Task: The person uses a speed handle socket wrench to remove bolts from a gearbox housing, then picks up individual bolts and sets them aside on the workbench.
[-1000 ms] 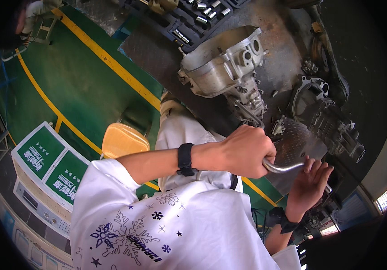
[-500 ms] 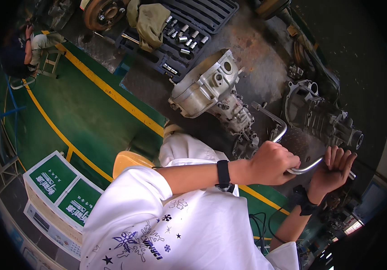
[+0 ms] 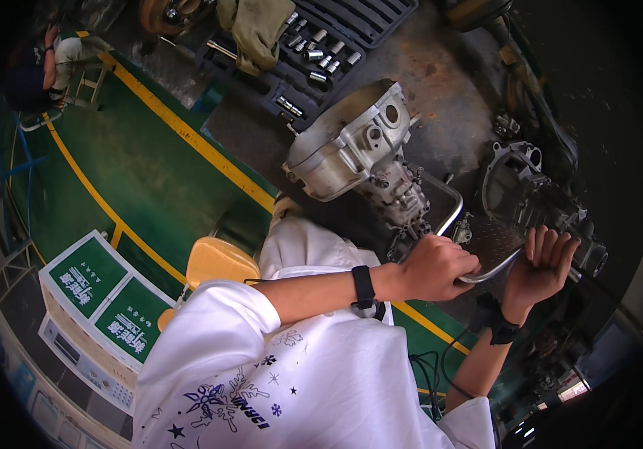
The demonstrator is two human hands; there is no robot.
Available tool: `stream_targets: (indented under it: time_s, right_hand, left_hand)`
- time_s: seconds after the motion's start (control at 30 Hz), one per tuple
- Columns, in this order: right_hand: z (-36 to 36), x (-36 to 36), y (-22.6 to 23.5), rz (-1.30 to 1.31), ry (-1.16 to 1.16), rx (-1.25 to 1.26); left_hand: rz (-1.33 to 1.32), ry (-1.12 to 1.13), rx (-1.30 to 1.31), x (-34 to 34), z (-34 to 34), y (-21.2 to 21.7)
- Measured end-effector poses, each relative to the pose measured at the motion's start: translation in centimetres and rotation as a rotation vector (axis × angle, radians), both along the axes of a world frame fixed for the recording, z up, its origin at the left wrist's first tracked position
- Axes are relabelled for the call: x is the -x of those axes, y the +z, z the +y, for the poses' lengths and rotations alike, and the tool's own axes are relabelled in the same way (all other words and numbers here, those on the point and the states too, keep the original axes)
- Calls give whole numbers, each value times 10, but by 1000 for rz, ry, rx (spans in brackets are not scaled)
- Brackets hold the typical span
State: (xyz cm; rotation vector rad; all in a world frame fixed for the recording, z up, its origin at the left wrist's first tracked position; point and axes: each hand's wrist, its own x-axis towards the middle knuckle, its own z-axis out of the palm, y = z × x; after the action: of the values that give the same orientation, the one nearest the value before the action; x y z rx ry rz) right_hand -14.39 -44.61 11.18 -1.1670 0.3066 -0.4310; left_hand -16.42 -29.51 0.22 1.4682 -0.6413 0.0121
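My left hand point(image 3: 435, 268) is closed in a fist around the bent middle of a shiny metal speed brace point(image 3: 452, 213). Toward the brace's other end, my right hand point(image 3: 543, 263) curls loosely round the shaft, and a short tip sticks out past it. The brace's front end reaches the side of a grey metal gearbox point(image 3: 400, 196) with a wide bell housing point(image 3: 340, 142). Whether it sits on a bolt there I cannot tell. A small metal part point(image 3: 462, 228) lies on the bench beside the brace.
A second, darker gearbox casing point(image 3: 535, 191) lies at the right. Behind is a black socket case point(image 3: 261, 86) with several loose sockets and an olive cloth point(image 3: 250, 37). A yellow stool point(image 3: 220, 262) and white cabinet point(image 3: 74, 314) stand left. Another person point(image 3: 33, 78) sits far left.
Both hands have shifted left with the speed brace, and its front end is now closer to the gearbox. The whole view has also shifted slightly.
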Motion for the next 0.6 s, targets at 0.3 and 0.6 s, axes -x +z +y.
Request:
stream_targets:
  time_s: [0.3,0.6]
  right_hand:
    - [-7,-14,5,79,155,22]
    - [30,35,48,280,569,1118]
  left_hand:
    - [23,168,2,-24,-2,6]
    - [-25,326,23,-72,-80,30]
